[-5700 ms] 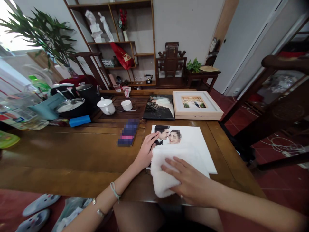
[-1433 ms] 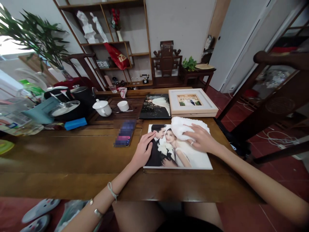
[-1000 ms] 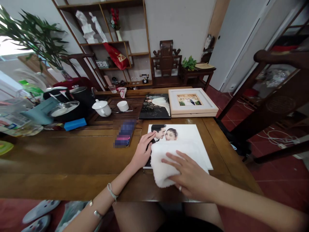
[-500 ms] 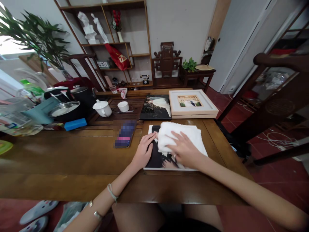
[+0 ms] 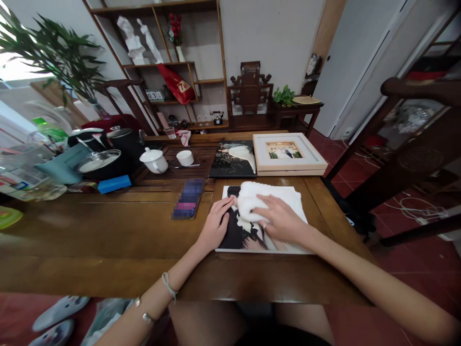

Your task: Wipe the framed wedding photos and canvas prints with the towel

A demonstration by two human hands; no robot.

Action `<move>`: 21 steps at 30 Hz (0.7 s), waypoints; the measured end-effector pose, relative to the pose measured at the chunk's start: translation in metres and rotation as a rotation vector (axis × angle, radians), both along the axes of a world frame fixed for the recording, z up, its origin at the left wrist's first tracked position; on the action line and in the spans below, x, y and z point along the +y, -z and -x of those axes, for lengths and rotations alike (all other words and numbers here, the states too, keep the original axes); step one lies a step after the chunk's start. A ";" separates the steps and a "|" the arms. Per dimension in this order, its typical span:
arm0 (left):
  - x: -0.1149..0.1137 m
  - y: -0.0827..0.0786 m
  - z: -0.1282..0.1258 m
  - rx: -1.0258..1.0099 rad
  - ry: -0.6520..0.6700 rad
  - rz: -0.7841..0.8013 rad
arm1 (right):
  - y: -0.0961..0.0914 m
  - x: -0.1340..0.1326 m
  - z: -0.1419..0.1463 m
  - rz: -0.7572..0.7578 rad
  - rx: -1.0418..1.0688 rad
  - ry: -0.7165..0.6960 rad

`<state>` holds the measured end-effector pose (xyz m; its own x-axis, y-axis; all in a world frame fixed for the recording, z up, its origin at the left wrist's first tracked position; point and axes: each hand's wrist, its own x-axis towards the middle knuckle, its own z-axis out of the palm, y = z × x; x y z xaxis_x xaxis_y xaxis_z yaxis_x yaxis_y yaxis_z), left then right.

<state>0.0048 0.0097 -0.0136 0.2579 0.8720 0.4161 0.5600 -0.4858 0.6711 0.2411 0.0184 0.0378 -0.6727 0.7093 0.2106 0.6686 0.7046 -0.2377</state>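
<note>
A photo panel (image 5: 234, 235) with a dark left part and a white right part lies flat on the wooden table in front of me. My left hand (image 5: 217, 220) rests on its left edge, fingers stretched out together and lying flat. Over the upper part of the panel is a folded white towel (image 5: 250, 198), fluffy and bunched. My right hand (image 5: 279, 218) holds the towel down against the panel, its fingers over the cloth's right part. The towel and both hands hide some of the picture.
Behind the panel lie a dark photo panel (image 5: 233, 161) and stacked pale frames (image 5: 288, 153). A phone (image 5: 187, 199) is left of my left hand. Farther left are a white lidded teapot (image 5: 154, 161), a white cup (image 5: 185, 157), a blue block (image 5: 114, 183) and a black pot (image 5: 101, 166).
My right hand and the towel have shifted slightly up the panel, baring more of its lower part. The towel is more bunched. My left hand stays on the left edge.
</note>
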 end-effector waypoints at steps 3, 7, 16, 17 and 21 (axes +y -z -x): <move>0.000 -0.001 0.000 -0.011 0.001 -0.002 | 0.003 0.029 -0.008 -0.063 -0.005 0.044; 0.000 0.000 0.000 -0.017 0.000 -0.005 | -0.002 0.026 -0.003 -0.049 -0.014 0.076; 0.001 0.000 0.003 -0.021 0.045 0.017 | -0.016 -0.088 0.026 0.167 -0.089 -0.291; 0.001 0.000 0.003 -0.020 0.046 0.014 | -0.017 -0.089 0.025 0.174 -0.086 -0.299; 0.001 0.000 0.002 -0.013 0.016 0.004 | -0.013 -0.051 0.011 0.153 -0.030 -0.167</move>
